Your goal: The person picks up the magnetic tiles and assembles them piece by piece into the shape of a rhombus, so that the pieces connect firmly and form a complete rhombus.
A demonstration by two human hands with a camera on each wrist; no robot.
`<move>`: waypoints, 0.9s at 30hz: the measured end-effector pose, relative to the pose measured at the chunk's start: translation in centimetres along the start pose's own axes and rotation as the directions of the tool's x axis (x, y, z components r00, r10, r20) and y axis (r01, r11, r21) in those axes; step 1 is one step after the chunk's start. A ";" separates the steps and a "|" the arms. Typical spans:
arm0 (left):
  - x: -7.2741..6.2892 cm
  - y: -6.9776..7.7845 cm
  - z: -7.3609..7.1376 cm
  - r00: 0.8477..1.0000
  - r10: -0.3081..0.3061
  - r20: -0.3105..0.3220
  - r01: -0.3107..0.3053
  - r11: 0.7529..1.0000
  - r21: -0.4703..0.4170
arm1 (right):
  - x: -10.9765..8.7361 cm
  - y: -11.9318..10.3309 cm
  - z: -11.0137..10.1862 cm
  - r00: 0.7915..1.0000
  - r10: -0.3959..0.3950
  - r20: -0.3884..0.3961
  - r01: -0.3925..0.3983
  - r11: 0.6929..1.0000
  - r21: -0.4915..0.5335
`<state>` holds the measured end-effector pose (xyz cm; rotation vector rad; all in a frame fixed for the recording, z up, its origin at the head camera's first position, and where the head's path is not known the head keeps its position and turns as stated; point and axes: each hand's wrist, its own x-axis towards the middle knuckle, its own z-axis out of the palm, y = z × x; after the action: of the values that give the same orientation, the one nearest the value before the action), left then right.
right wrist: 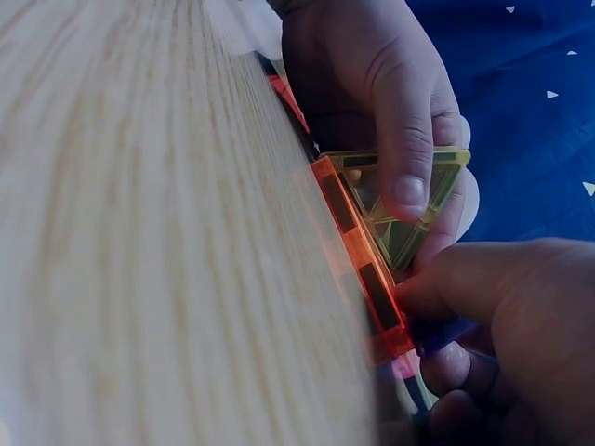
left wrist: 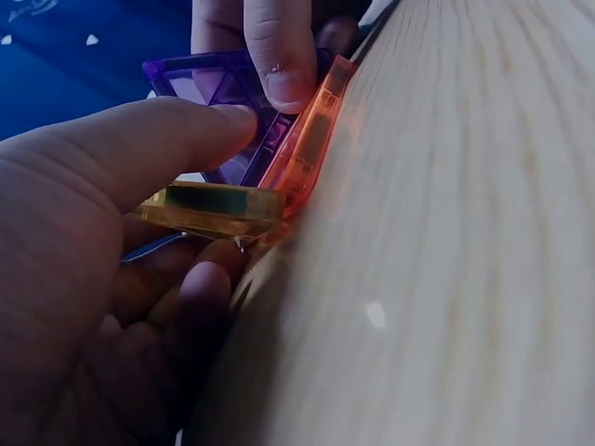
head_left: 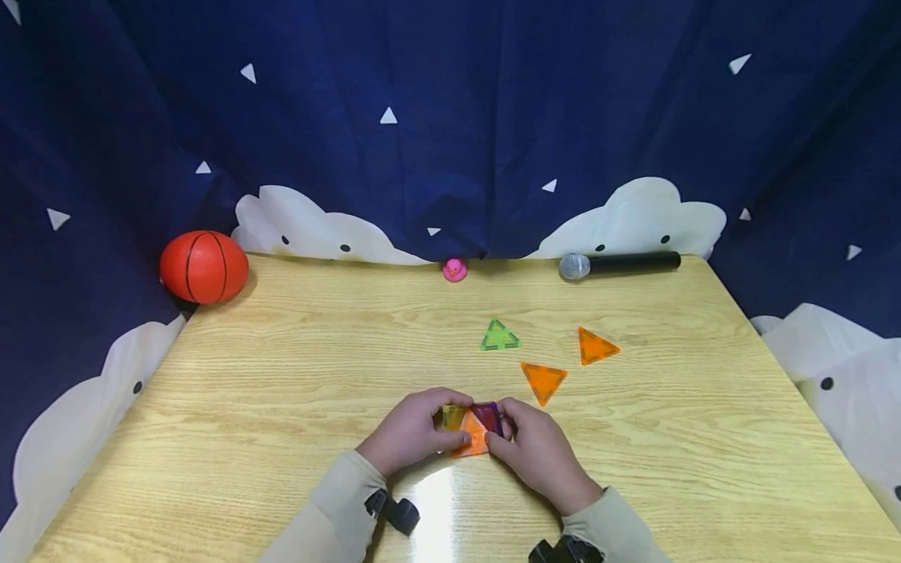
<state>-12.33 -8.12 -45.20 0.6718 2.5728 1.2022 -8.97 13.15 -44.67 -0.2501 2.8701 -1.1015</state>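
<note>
Basically 3 see-thru triangular tiles, edges meeting, at lower ctr of the head view, on/just above the wood table (head_left: 281, 367): yellow tile (head_left: 452, 418), ctr orange tile (head_left: 472, 439), purple tile (head_left: 488, 417). All glossy plastic w/ raised rims; dark strips show inside the orange & yellow edges. Orange sits lowest, by the tabletop; yellow & purple tilt up from it. L hand (head_left: 417, 430) pinches the yellow one, thumb on its face, fingers behind. R hand (head_left: 535, 446) pinches the purple one, thumb by the orange seam.

Count: 6 tiles total, i.e. 3 in the joined grp + 3 loose, right of ctr: 1 green tile (head_left: 500, 335), 2 loose orange tiles (head_left: 543, 381) (head_left: 597, 346). Also 1 pink duck (head_left: 454, 270) upper-mid, 1 mic (head_left: 633, 263) upper right, 1 red ball (head_left: 205, 267) upper left.
</note>
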 end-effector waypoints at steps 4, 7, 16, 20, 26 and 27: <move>-0.1 0.2 0.0 0.999 0.032 0.035 -0.032 0.999 0.011 | 0.0 -0.1 0.0 1.000 -0.001 0.003 0.001 1.000 0.004; -0.1 0.3 0.0 0.997 0.051 0.051 -0.052 0.998 0.027 | 0.0 0.0 -0.1 1.000 -0.004 0.001 0.004 1.000 0.005; -0.1 0.4 0.1 0.996 0.062 0.060 -0.064 0.997 0.035 | 0.0 0.2 0.1 1.000 -0.018 -0.009 0.019 1.000 0.024; -0.2 0.4 0.1 0.996 0.066 0.061 -0.069 0.997 0.043 | 0.0 0.3 0.2 1.000 -0.027 -0.014 0.028 0.999 0.028; -0.2 0.4 0.0 0.995 0.079 0.068 -0.082 0.995 0.051 | -0.1 0.3 0.2 0.999 -0.036 -0.025 0.037 0.999 0.034; -0.2 0.4 0.0 0.994 0.087 0.071 -0.091 0.994 0.059 | -0.1 0.3 0.2 0.999 -0.040 -0.029 0.041 0.999 0.032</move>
<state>-12.01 -7.96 -44.88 0.8344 2.5574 1.1086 -8.94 13.24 -45.05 -0.2943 2.8813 -1.1677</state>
